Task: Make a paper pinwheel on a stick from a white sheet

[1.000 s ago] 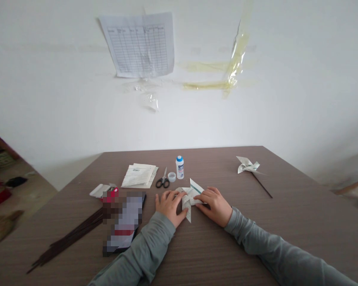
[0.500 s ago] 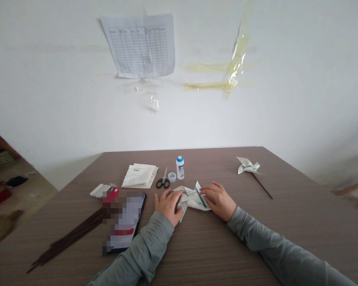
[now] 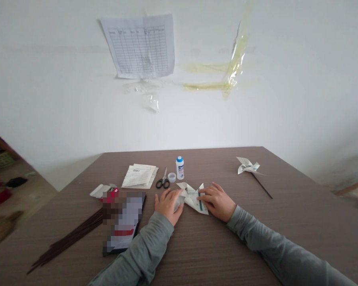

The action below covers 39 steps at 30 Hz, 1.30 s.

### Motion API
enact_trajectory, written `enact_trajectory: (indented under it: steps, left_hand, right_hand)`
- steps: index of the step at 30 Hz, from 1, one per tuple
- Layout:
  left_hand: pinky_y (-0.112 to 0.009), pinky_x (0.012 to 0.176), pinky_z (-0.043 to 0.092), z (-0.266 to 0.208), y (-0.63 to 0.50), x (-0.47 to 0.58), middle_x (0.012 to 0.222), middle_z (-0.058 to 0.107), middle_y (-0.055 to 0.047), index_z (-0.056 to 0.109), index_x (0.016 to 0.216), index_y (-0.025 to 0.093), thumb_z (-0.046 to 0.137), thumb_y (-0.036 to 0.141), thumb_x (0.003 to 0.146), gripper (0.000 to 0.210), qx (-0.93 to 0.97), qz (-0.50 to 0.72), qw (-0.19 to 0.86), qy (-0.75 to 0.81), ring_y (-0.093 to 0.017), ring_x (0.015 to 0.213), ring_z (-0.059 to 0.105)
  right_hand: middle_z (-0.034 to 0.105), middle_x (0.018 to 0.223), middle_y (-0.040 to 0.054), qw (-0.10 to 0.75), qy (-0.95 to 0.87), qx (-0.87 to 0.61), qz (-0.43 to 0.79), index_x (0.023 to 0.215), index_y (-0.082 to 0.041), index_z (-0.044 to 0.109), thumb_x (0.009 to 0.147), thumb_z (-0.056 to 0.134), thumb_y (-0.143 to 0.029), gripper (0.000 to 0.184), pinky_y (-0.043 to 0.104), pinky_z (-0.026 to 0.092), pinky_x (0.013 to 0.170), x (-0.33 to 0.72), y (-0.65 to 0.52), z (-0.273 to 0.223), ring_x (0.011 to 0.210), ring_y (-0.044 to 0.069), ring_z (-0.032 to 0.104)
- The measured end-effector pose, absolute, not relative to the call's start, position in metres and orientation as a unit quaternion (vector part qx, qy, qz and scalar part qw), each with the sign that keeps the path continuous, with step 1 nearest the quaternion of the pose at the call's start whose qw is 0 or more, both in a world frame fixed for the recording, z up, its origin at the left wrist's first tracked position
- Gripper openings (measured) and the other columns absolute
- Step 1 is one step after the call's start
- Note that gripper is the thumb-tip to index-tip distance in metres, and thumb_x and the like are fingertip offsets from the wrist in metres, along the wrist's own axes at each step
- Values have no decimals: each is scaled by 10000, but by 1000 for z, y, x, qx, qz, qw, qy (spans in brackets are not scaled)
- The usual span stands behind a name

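Between my hands a pinwheel folded from printed paper lies on the table, with a dark green stripe along its right vane. My left hand curls over its left side, thumb and fingers on the paper, so that part is hidden. On the right, the fingers of my right hand bend onto the vane with the stripe and hold its edge. Just beyond the pinwheel are black-handled scissors, a small clear cup and a white bottle with a blue cap.
A pinwheel on a dark stick lies at the right. To the left are paper sheets, a small red and white box, a bundle of dark sticks and a phone, partly pixelated. A wall stands behind the table.
The pinwheel has turned and its vanes lie differently between my hands. The dark piece seen by my left fingers no longer shows. Both hands stay nearly in place.
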<state>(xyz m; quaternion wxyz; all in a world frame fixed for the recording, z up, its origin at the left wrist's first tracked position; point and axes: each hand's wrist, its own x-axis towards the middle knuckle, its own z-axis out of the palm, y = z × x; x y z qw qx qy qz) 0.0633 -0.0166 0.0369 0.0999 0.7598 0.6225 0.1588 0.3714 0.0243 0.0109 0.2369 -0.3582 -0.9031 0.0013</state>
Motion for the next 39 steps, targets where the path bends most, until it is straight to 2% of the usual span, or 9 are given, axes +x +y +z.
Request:
enact_trajectory:
  steps: [6, 10, 15, 19, 22, 25, 30, 35, 39]
  left_hand:
    - [-863, 1484, 541, 33, -22, 67, 1804, 859, -118, 850, 1762, 348, 749, 172, 1127, 666, 755, 200, 31, 624, -461, 1733, 720]
    - [-880, 1475, 542, 34, -25, 70, 1831, 840, -121, 852, 1753, 335, 782, 176, 1116, 660, 761, 202, 27, 616, -463, 1737, 715]
    - [-938, 1495, 490, 39, -27, 75, 1872, 809, -116, 867, 1741, 371, 840, 262, 1139, 613, 765, 186, 42, 616, -523, 1772, 692]
    - [-939, 1526, 440, 43, -27, 76, 1908, 775, -137, 889, 1717, 378, 792, 342, 1190, 537, 763, 185, 63, 616, -539, 1796, 665]
    - [-955, 1521, 430, 45, -26, 74, 1979, 704, -142, 860, 1761, 369, 834, 385, 1158, 604, 775, 165, 81, 605, -554, 1822, 631]
    - [-960, 1532, 406, 45, -26, 73, 2002, 679, -125, 846, 1779, 387, 902, 354, 1079, 703, 779, 153, 88, 602, -563, 1830, 615]
    - [-944, 1554, 372, 45, -29, 77, 1916, 775, -92, 821, 1791, 423, 865, 273, 1051, 756, 777, 155, 93, 603, -522, 1820, 620]
    - [-972, 1539, 369, 48, -32, 83, 1872, 808, -123, 804, 1811, 362, 864, 242, 1049, 773, 776, 156, 85, 605, -538, 1804, 634]
    - [-980, 1536, 375, 52, -33, 85, 1855, 823, -112, 824, 1792, 381, 895, 231, 1042, 768, 775, 160, 87, 605, -561, 1792, 649]
  right_hand:
    - [947, 1212, 74, 251, -898, -359, -46, 1314, -375, 1024, 1162, 782, -134, 374, 630, 644, 1319, 368, 18, 18, 1132, 294, 887]
    - [903, 1115, 51, 260, -899, -346, -61, 1267, -359, 1017, 1145, 843, -150, 298, 594, 643, 1290, 365, 17, 19, 1043, 272, 850]
    - [893, 1112, 45, 264, -899, -345, -58, 1264, -355, 1005, 1154, 840, -182, 263, 596, 648, 1274, 363, 16, 19, 1036, 271, 840]
    - [901, 1123, 55, 262, -897, -353, -42, 1255, -348, 1005, 1157, 822, -198, 256, 613, 645, 1287, 363, 16, 20, 1051, 283, 844]
    - [906, 1119, 56, 264, -898, -351, -35, 1262, -344, 998, 1164, 822, -221, 236, 621, 636, 1305, 364, 16, 19, 1044, 283, 846]
    - [920, 1127, 54, 263, -900, -345, -38, 1369, -347, 983, 1183, 815, -242, 272, 615, 631, 1323, 364, 17, 16, 1041, 281, 854]
    - [930, 1095, 66, 259, -898, -351, -57, 1468, -315, 953, 1246, 747, -247, 310, 588, 641, 1301, 360, 17, 15, 1037, 289, 871]
    - [918, 1110, 75, 246, -887, -385, -71, 1483, -307, 954, 1262, 727, -228, 327, 527, 640, 1267, 349, 11, 21, 1063, 287, 864]
    - [895, 1146, 85, 216, -881, -414, -75, 1435, -324, 974, 1234, 759, -224, 312, 513, 647, 1201, 340, 7, 27, 1088, 307, 849]
